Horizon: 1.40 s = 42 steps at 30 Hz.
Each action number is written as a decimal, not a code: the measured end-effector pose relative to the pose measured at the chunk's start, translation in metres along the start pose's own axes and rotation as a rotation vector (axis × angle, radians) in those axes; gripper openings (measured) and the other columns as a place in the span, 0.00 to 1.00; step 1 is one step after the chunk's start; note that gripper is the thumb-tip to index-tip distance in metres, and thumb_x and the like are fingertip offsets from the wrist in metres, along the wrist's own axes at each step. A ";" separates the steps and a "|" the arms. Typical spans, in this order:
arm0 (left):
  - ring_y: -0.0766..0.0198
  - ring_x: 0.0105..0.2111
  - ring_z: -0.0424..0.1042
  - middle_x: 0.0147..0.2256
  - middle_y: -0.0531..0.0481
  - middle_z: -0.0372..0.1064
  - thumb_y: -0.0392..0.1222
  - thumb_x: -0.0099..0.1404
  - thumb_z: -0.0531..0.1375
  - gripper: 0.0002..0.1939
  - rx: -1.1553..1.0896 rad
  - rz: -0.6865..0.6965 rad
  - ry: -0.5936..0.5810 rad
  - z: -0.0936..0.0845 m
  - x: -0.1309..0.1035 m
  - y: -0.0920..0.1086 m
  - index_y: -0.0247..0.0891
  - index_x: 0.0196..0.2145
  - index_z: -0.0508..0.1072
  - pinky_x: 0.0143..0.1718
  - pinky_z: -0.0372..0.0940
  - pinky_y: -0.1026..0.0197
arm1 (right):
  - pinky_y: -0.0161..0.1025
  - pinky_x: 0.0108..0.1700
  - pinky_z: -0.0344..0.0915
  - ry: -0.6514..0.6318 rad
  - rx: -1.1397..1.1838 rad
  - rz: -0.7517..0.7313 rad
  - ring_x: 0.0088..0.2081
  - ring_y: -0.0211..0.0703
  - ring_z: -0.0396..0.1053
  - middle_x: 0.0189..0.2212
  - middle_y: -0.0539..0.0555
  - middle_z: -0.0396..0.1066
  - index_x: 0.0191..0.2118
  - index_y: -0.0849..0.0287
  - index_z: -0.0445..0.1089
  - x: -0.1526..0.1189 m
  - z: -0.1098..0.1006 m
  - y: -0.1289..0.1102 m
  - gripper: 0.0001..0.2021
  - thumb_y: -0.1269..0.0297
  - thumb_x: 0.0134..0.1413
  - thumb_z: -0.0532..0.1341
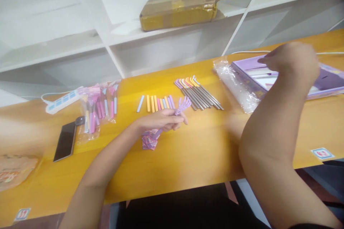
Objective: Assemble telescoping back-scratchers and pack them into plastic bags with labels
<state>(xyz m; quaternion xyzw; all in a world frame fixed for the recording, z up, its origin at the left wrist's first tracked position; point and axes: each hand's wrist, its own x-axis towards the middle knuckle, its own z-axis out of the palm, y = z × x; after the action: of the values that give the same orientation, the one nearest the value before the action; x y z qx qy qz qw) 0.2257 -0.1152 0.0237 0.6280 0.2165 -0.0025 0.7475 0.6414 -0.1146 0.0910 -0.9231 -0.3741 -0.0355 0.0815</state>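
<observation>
My left hand (170,118) is closed around a purple hand-shaped scratcher (184,104), its clawed end pointing up and right. Beneath its handle lies a small stack of pink and purple cards (149,140). Just behind this hand, several pastel tubes (158,103) stand in a row of blue, yellow, pink and purple. Several metal rods with coloured claw ends (200,94) lie side by side to the right. My right hand (295,57) is raised over a purple box (249,68); motion blur and the wrist hide most of its fingers, and anything in them cannot be made out.
Clear bags of coloured scratchers (95,105), a white power strip (63,103) and a black phone (65,141) are at the left. A clear plastic wrapper (236,84) lies beside the purple box. A taped parcel (180,10) rests on the white shelf behind.
</observation>
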 end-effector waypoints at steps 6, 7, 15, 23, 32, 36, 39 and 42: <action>0.71 0.26 0.55 0.35 0.49 0.69 0.41 0.72 0.60 0.10 -0.164 0.073 0.150 -0.001 0.000 0.001 0.34 0.47 0.76 0.28 0.52 0.62 | 0.47 0.42 0.61 -0.136 0.213 -0.147 0.35 0.42 0.68 0.43 0.60 0.83 0.54 0.54 0.82 -0.039 -0.036 -0.033 0.14 0.54 0.72 0.66; 0.71 0.27 0.56 0.36 0.48 0.69 0.42 0.73 0.60 0.10 -0.165 0.105 0.160 -0.001 -0.002 0.003 0.34 0.46 0.76 0.29 0.54 0.62 | 0.47 0.42 0.60 -0.174 0.181 -0.159 0.36 0.42 0.68 0.42 0.60 0.83 0.53 0.56 0.82 -0.042 -0.036 -0.040 0.14 0.54 0.71 0.67; 0.70 0.26 0.59 0.35 0.52 0.67 0.56 0.78 0.61 0.17 0.000 0.325 0.270 0.001 -0.012 0.015 0.40 0.51 0.75 0.28 0.59 0.62 | 0.42 0.46 0.61 -0.590 0.278 -0.726 0.41 0.40 0.73 0.45 0.62 0.81 0.52 0.64 0.81 -0.065 -0.030 -0.081 0.25 0.45 0.75 0.59; 0.68 0.27 0.61 0.30 0.54 0.65 0.56 0.78 0.60 0.18 0.305 0.363 0.618 0.019 -0.031 0.031 0.40 0.36 0.67 0.28 0.58 0.62 | 0.37 0.33 0.51 -0.748 0.535 -1.387 0.27 0.33 0.58 0.24 0.48 0.66 0.29 0.61 0.74 -0.152 -0.032 -0.135 0.26 0.42 0.69 0.65; 0.67 0.27 0.63 0.29 0.56 0.65 0.41 0.76 0.58 0.06 0.883 0.278 0.809 0.012 -0.053 0.046 0.42 0.37 0.68 0.29 0.57 0.62 | 0.37 0.30 0.45 -0.435 1.013 -1.261 0.26 0.32 0.49 0.22 0.44 0.52 0.26 0.58 0.56 -0.169 -0.019 -0.149 0.22 0.61 0.73 0.60; 0.68 0.22 0.55 0.22 0.59 0.57 0.45 0.76 0.60 0.19 1.128 0.285 1.084 0.001 -0.052 0.044 0.42 0.28 0.58 0.26 0.48 0.60 | 0.36 0.31 0.47 -0.251 1.248 -1.127 0.28 0.33 0.49 0.23 0.45 0.49 0.27 0.57 0.55 -0.167 -0.020 -0.148 0.24 0.56 0.74 0.62; 0.68 0.22 0.54 0.21 0.58 0.56 0.45 0.73 0.62 0.22 1.293 0.347 1.228 -0.006 -0.049 0.038 0.42 0.26 0.55 0.27 0.47 0.60 | 0.36 0.31 0.51 -0.361 1.242 -1.135 0.28 0.34 0.53 0.22 0.46 0.52 0.26 0.57 0.58 -0.178 -0.019 -0.154 0.26 0.50 0.73 0.64; 0.67 0.22 0.53 0.20 0.57 0.55 0.45 0.71 0.62 0.22 1.442 0.380 1.355 -0.021 -0.047 0.029 0.41 0.24 0.56 0.28 0.46 0.59 | 0.35 0.31 0.56 -0.478 1.239 -1.106 0.29 0.36 0.60 0.21 0.48 0.58 0.27 0.58 0.67 -0.196 -0.017 -0.163 0.24 0.50 0.75 0.61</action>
<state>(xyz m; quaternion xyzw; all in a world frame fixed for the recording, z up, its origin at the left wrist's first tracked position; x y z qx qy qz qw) 0.1847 -0.1021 0.0639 0.8237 0.4389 0.3438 -0.1033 0.3873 -0.1369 0.1030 -0.3805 -0.7287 0.3353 0.4603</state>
